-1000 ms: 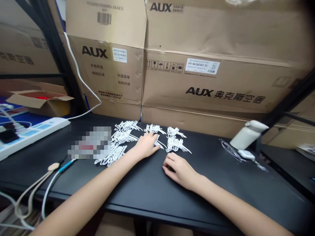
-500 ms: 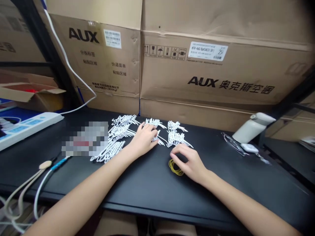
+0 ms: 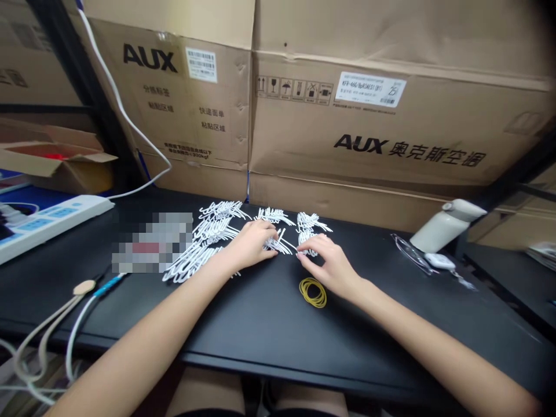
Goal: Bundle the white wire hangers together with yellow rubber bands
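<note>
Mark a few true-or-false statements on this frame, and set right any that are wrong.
1. The yellow bands lie loose on the black table. True.
2. The right hand is holding the yellow bands. False: the right hand is above them in the picture, its fingers at the end of a thin white piece; how firmly they grip it is unclear.
3. The left hand is at the middle group of white pieces. True.
4. The pale bottle stands beside the power strip. False: the bottle is at the right, the power strip at the far left.
5. Something red shows inside the open carton. True.
</note>
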`<act>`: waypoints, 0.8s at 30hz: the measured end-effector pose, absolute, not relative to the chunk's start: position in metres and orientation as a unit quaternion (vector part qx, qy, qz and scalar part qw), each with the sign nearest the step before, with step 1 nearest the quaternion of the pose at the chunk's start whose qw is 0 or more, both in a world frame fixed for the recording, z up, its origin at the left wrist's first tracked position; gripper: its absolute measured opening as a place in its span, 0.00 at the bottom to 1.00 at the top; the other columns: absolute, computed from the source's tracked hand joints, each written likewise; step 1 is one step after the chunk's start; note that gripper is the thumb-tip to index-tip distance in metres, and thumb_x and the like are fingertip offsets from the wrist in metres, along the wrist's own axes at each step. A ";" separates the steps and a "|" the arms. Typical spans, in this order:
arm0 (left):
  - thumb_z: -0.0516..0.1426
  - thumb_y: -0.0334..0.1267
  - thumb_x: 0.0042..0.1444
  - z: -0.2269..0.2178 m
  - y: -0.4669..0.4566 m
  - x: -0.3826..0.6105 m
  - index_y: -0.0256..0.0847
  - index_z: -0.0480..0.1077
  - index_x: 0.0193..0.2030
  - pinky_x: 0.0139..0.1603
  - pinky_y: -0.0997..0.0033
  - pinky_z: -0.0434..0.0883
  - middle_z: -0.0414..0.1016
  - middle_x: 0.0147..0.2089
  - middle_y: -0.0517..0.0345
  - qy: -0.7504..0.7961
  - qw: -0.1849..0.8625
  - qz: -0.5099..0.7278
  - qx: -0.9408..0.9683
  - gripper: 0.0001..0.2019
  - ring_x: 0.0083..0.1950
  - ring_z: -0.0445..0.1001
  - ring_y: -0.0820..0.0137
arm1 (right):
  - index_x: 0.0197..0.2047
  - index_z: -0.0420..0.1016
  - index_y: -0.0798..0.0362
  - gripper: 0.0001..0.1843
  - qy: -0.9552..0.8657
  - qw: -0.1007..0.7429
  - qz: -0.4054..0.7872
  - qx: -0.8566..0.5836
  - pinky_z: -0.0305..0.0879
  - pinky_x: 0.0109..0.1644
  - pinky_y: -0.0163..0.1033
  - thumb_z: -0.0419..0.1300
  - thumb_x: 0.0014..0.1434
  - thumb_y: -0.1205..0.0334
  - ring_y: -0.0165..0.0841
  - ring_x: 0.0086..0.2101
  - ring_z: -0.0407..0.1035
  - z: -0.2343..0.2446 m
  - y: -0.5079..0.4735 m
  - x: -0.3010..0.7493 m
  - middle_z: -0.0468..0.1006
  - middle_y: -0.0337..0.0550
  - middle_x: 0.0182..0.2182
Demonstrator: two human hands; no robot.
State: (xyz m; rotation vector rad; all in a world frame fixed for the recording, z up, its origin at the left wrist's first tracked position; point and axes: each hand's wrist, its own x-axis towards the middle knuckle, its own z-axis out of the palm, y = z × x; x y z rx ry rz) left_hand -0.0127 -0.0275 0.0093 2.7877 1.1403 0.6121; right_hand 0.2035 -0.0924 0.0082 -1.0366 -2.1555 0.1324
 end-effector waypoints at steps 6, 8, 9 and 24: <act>0.58 0.32 0.52 0.010 -0.026 -0.017 0.39 0.71 0.42 0.51 0.63 0.68 0.71 0.46 0.49 0.367 0.069 0.186 0.909 0.10 0.49 0.69 0.61 | 0.32 0.76 0.55 0.06 -0.848 0.214 0.041 -0.483 0.59 0.50 0.50 0.60 0.51 0.73 0.42 0.38 0.70 0.020 -0.042 0.177 0.79 0.48 0.30; 0.58 0.32 0.51 0.008 -0.025 -0.018 0.39 0.71 0.41 0.51 0.63 0.68 0.71 0.45 0.49 0.372 0.064 0.187 0.907 0.09 0.49 0.69 0.61 | 0.27 0.76 0.55 0.09 -0.843 0.201 0.069 -0.493 0.62 0.45 0.46 0.59 0.46 0.78 0.39 0.32 0.71 0.020 -0.032 0.170 0.78 0.46 0.25; 0.58 0.32 0.51 0.008 -0.024 -0.018 0.39 0.71 0.41 0.50 0.63 0.68 0.71 0.45 0.50 0.375 0.061 0.188 0.906 0.09 0.49 0.69 0.61 | 0.25 0.76 0.55 0.10 -0.841 0.203 0.083 -0.494 0.63 0.42 0.44 0.58 0.44 0.79 0.37 0.29 0.71 0.021 -0.028 0.169 0.78 0.44 0.23; 0.63 0.43 0.46 0.010 -0.030 -0.011 0.37 0.70 0.48 0.55 0.55 0.65 0.72 0.49 0.46 0.415 0.066 0.247 0.873 0.22 0.52 0.69 0.55 | 0.27 0.76 0.56 0.08 -0.666 0.529 0.257 -0.458 0.70 0.37 0.41 0.66 0.46 0.60 0.36 0.30 0.74 0.036 -0.029 0.191 0.80 0.45 0.27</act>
